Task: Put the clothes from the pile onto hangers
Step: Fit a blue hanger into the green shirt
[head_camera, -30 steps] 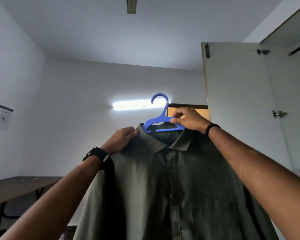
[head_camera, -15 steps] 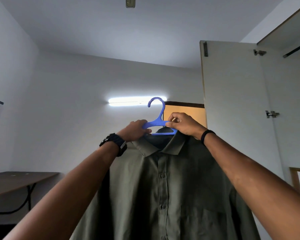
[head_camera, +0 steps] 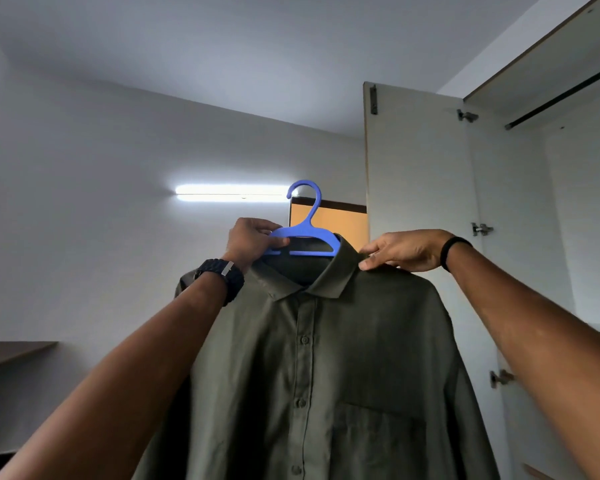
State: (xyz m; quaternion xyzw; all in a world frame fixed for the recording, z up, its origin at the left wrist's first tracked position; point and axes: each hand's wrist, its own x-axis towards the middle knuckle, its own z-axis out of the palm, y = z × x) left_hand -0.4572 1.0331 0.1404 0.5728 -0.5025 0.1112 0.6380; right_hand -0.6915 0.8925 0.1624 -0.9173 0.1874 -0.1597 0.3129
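Shirt [head_camera: 326, 358], olive green, buttoned, collared with a chest pocket, hangs on a blue hanger [head_camera: 303, 237]. Left hand [head_camera: 252, 242] grips the hanger's arm; right hand [head_camera: 406, 249] pinches the shirt's shoulder.

Open air left of the shirt [head_camera: 326, 375] out to the far wall; only the counter [head_camera: 11, 349] edge sits low at far left. On the right, the open wardrobe door [head_camera: 416, 202] stands just behind the right hand [head_camera: 400, 251], its hinges [head_camera: 481, 229] sticking out. The wardrobe rail [head_camera: 561, 98] runs high on the right, with open space below it.
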